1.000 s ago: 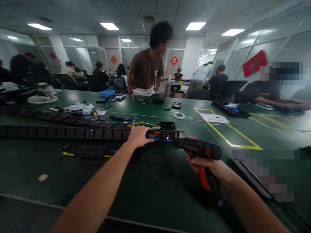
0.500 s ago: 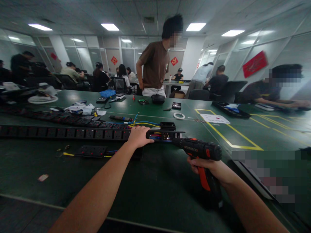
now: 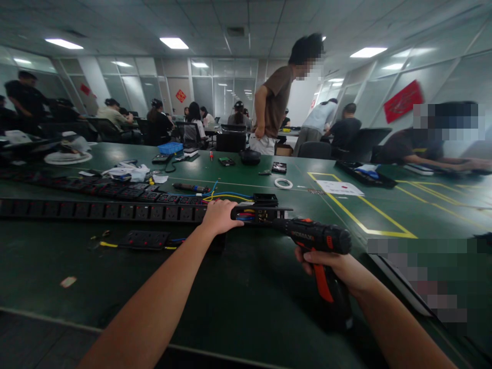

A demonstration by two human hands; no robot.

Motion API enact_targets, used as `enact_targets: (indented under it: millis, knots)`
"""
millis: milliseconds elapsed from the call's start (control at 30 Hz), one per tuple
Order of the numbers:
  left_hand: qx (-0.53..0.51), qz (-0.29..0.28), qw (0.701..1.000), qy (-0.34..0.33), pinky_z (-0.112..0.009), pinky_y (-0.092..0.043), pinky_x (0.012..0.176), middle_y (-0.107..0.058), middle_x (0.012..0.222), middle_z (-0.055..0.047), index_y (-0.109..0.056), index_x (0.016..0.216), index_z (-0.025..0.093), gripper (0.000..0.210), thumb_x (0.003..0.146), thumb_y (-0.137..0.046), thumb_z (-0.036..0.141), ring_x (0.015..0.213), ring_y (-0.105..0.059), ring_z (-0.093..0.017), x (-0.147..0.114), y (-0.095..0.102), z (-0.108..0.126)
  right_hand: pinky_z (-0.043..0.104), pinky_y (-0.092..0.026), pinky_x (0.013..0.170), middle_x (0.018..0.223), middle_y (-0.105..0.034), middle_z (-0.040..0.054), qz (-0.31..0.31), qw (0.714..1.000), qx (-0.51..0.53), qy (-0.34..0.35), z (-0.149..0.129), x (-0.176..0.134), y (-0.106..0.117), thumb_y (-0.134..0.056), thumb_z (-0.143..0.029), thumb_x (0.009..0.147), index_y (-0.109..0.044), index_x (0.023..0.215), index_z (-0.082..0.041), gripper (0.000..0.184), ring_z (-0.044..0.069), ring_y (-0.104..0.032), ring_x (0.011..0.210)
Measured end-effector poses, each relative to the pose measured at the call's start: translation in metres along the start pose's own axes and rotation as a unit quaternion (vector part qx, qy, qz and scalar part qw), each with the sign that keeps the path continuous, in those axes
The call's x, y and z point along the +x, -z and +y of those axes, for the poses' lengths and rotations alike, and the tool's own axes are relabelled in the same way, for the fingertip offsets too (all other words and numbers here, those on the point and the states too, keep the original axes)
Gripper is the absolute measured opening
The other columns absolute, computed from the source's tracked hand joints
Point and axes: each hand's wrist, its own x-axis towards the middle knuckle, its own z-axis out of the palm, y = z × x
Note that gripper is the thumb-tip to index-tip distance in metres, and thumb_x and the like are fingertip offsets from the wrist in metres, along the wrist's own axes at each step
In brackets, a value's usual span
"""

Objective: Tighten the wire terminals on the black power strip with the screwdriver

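Observation:
My left hand (image 3: pixel 220 218) is wrapped over the long black power strip (image 3: pixel 126 211) close to its right end, fingers closed round it. Past my thumb the strip's end is uncovered, and coloured wires (image 3: pixel 248 215) show inside. In my right hand (image 3: pixel 323 261) is a black and orange cordless drill (image 3: pixel 317 236), gripped by its handle. The drill points left, its nose at the open wired end; whether the bit touches a screw there is too small to tell. A short socket piece (image 3: pixel 144 239) with yellow and blue leads lies in front of the strip.
Behind the strip lie more socket modules (image 3: pixel 134 192), a dark cylindrical tool (image 3: pixel 190 187) and a white ring (image 3: pixel 283 183). A blue basket (image 3: pixel 170 148) and a black tray (image 3: pixel 365 175) stand farther back. A person in a brown shirt (image 3: pixel 274 97) stands across the table.
Both my hands and the power strip stay in place; the drill has shifted very slightly. The person in the brown shirt has moved right and leans forward.

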Motion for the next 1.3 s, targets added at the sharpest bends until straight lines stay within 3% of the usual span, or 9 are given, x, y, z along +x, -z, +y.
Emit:
enact_targets:
  millis: [333, 833, 1300]
  knots:
    - [-0.002, -0.001, 1.0, -0.004, -0.05, -0.04, 0.105, -0.066, 0.137, -0.011, -0.064, 0.136, 0.028, 0.072, 0.082, -0.068, 0.075, 0.126, -0.058, -0.037, 0.002, -0.003, -0.0023, 0.032, -0.048, 0.066, 0.094, -0.075, 0.0058, 0.013, 1.0, 0.002, 0.018, -0.0057, -0.0045, -0.0066, -0.08, -0.029, 0.076, -0.076, 0.098, -0.018, 0.025, 0.018, -0.064, 0.066]
    - [0.006, 0.009, 1.0, -0.005, -0.049, -0.042, 0.101, -0.067, 0.135, -0.01, -0.064, 0.134, 0.026, 0.072, 0.082, -0.068, 0.075, 0.123, -0.06, -0.036, 0.0006, -0.0034, -0.0016, 0.03, -0.045, 0.059, 0.068, -0.068, 0.0025, 0.02, 1.0, -0.013, 0.001, -0.0034, -0.001, -0.0031, -0.086, -0.04, 0.073, -0.074, 0.086, -0.016, 0.03, 0.016, -0.059, 0.059]
    - [0.004, 0.011, 1.0, -0.009, -0.049, -0.041, 0.101, -0.068, 0.135, -0.01, -0.064, 0.135, 0.025, 0.073, 0.082, -0.068, 0.075, 0.124, -0.059, -0.037, 0.0011, -0.004, -0.0027, 0.03, -0.041, 0.06, 0.061, -0.065, 0.0003, 0.012, 0.999, -0.032, 0.0, -0.0023, -0.0023, -0.0029, -0.083, -0.04, 0.078, -0.071, 0.09, -0.016, 0.03, 0.016, -0.057, 0.058]
